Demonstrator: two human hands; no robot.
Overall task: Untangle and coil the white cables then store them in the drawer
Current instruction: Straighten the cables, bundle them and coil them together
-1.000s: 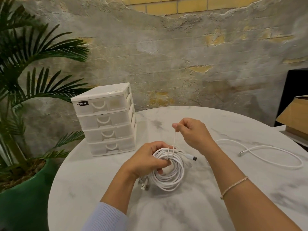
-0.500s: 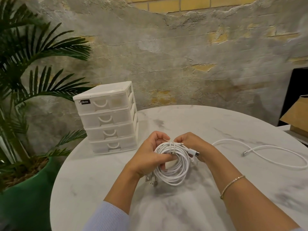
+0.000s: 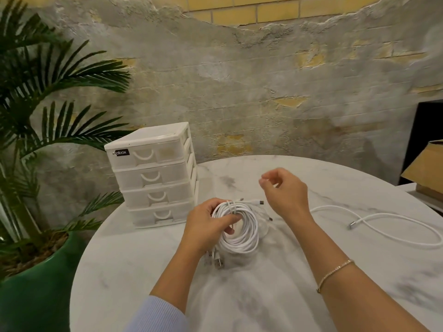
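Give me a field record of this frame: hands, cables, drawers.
left hand: grips coiled white cable
right hand: raised above the coil, fingers loosely curled, holds nothing visible
loose white cable: uncoiled on marble table, right side
drawer unit: four drawers, all closed, left of coil
coil end: wrapped around the bundle, plug sticks out right

White coiled cable [image 3: 241, 232]; second white cable [image 3: 395, 226] with a silver plug. White four-drawer organiser [image 3: 153, 176], translucent drawer fronts, black label on the top drawer. Counter [image 3: 263, 295]: white marble with grey veining. Palm [image 3: 48, 87]: dark green fronds; glossy green pot [image 3: 36, 291]. Wall [image 3: 239, 80]: mottled grey plaster over yellow brick. Pale blue ribbed sleeve [image 3: 158, 317]; gold bracelet [image 3: 334, 274]; brown cardboard box [image 3: 426, 171].
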